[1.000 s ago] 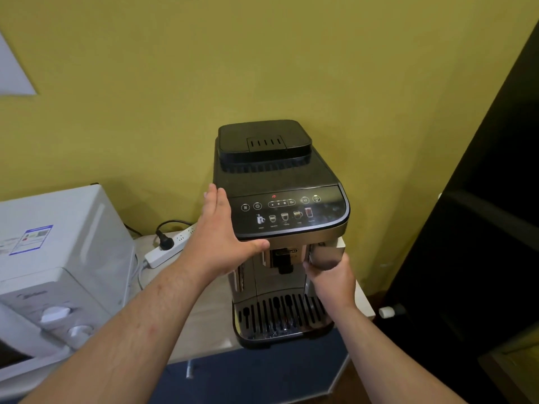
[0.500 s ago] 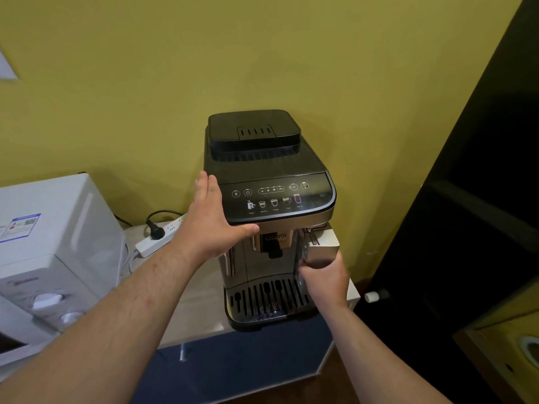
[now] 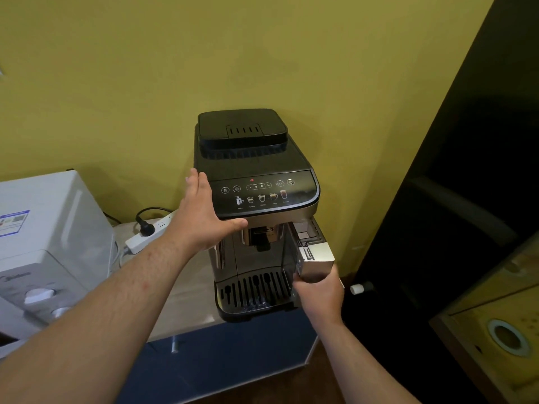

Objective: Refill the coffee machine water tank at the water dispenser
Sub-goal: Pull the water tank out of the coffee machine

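Note:
A black and silver coffee machine (image 3: 253,158) stands on a light countertop (image 3: 186,293) against a yellow wall. Its water tank (image 3: 316,253), with a silver front, sticks out partway from the machine's right front corner. My right hand (image 3: 319,293) grips the tank's silver front from below. My left hand (image 3: 204,214) lies flat against the machine's left side, fingers spread, thumb under the control panel. No water dispenser is in view.
A white microwave (image 3: 49,228) stands at the left. A white power strip (image 3: 148,231) with a black plug lies behind my left arm. A dark doorway or cabinet (image 3: 455,199) rises at the right, with a wooden surface (image 3: 501,330) bearing a round hole below it.
The water tank has slid further out of the machine toward me, drawn by my right hand. My left hand stays pressed on the machine's side. The camera has shifted slightly.

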### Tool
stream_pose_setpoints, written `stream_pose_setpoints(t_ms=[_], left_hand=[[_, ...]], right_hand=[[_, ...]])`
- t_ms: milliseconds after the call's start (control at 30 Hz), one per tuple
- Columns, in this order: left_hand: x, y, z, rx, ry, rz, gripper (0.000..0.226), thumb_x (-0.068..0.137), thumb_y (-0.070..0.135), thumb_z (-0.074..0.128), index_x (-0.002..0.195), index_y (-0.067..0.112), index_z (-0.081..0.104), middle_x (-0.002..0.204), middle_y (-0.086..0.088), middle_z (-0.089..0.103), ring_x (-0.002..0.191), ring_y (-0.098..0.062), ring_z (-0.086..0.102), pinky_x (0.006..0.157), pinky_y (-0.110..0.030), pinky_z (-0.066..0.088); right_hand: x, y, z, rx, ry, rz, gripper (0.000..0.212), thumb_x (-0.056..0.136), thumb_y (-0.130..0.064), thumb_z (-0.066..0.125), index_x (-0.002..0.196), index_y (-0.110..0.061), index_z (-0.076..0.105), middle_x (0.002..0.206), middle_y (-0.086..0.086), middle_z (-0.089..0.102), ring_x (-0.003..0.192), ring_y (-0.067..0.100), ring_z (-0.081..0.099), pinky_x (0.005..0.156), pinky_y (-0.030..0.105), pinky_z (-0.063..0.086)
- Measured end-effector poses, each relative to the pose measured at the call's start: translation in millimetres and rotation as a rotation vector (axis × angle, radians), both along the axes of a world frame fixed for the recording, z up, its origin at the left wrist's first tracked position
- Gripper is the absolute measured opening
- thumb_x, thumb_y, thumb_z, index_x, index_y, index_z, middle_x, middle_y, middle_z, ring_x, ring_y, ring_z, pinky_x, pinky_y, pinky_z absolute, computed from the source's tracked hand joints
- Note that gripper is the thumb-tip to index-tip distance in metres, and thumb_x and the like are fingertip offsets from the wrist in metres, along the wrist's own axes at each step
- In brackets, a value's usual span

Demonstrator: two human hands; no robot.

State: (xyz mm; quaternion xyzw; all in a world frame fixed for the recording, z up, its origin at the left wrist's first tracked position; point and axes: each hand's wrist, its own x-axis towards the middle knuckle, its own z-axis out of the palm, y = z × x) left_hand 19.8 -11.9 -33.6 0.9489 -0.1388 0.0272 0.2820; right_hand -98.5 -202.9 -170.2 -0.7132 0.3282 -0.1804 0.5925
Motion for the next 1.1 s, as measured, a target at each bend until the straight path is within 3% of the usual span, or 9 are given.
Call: stream_pose_setpoints(t_ms=[233, 467, 633, 967, 1100], left_hand=[[-0.7, 0.4, -1.2, -0.01, -0.003, 0.0, 0.129, 0.073, 0.054, 0.08, 0.158, 0.011, -0.008, 0.167, -0.003, -0.019, 0.155, -0.021, -0.009, 0.125, -0.04, 0.012], [-1.3, 0.0, -0.7, -0.014, -0.007, 0.006, 0.129, 0.073, 0.052, 0.081, 0.158, 0.011, -0.007, 0.168, -0.003, -0.018, 0.155, -0.021, -0.009, 0.125, -0.042, 0.013], [1.7, 0.0, -3.2, -0.024, -0.012, 0.006, 0.129, 0.073, 0.051, 0.081, 0.158, 0.009, -0.007, 0.168, -0.005, -0.017, 0.155, -0.021, -0.009, 0.124, -0.039, 0.009], [9.3, 1.9, -6.2, -0.005, 0.007, -0.003, 0.131, 0.07, 0.053, 0.082, 0.159, 0.013, -0.005, 0.168, -0.006, -0.014, 0.155, -0.026, -0.003, 0.124, -0.045, 0.013], [-20.7, 1.6, 3.2, -0.123, -0.007, -0.04, 0.107, 0.084, 0.044, 0.073, 0.159, 0.013, 0.002, 0.169, -0.006, -0.005, 0.155, -0.021, -0.003, 0.125, -0.047, 0.011]], right_hand=[[-27.2, 3.4, 0.5, 0.035, -0.004, 0.0, 0.058, 0.068, -0.011, 0.083, 0.103, -0.032, 0.042, 0.092, -0.011, 0.054, 0.082, 0.007, 0.055, 0.053, 0.011, 0.045], [-62.5, 8.0, -9.5, 0.028, 0.007, -0.04, 0.059, 0.065, -0.01, 0.086, 0.106, -0.031, 0.049, 0.093, -0.012, 0.061, 0.084, 0.005, 0.06, 0.053, 0.01, 0.047], [-91.7, 8.0, -8.0, 0.017, 0.032, -0.048, 0.057, 0.061, -0.01, 0.088, 0.085, -0.038, 0.044, 0.09, -0.013, 0.058, 0.08, 0.002, 0.056, 0.057, 0.012, 0.043], [-155.5, -8.5, 7.9, -0.01, 0.057, -0.023, 0.056, 0.062, -0.006, 0.087, 0.081, -0.037, 0.045, 0.084, -0.013, 0.059, 0.074, -0.002, 0.055, 0.047, 0.01, 0.043], [-186.5, -24.9, 15.9, -0.051, 0.048, 0.0, 0.058, 0.061, -0.007, 0.088, 0.091, -0.037, 0.048, 0.088, -0.018, 0.055, 0.082, 0.0, 0.055, 0.065, 0.009, 0.043]])
